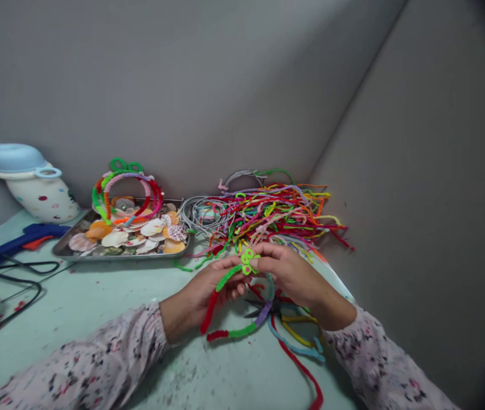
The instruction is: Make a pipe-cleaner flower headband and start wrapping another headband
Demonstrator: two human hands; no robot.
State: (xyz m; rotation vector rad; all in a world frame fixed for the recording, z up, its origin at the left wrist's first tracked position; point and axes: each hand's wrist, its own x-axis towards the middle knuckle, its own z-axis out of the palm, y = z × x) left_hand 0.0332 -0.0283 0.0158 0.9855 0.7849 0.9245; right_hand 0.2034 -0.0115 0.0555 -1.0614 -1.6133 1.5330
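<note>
My left hand (219, 282) is closed on a headband (238, 331) wrapped in green, red and purple fuzzy stems, its open ends pointing down and left. At the top of the band sits a bright yellow-green curled flower shape (248, 261). My right hand (289, 270) pinches that shape from the right side, fingers touching it. Behind the band, scissors (275, 307) with dark blades lie on the table, partly hidden. Red, blue and yellow stems (302, 347) lie beside them.
A metal tray (123, 257) of shells stands at the left with finished headbands (157, 199) on it. Wire coils (202, 213) and a heap of colourful stems (272, 213) lie behind my hands. Far left are a bottle (41, 191), a blue glue gun (16, 242) and a black cable (33, 285).
</note>
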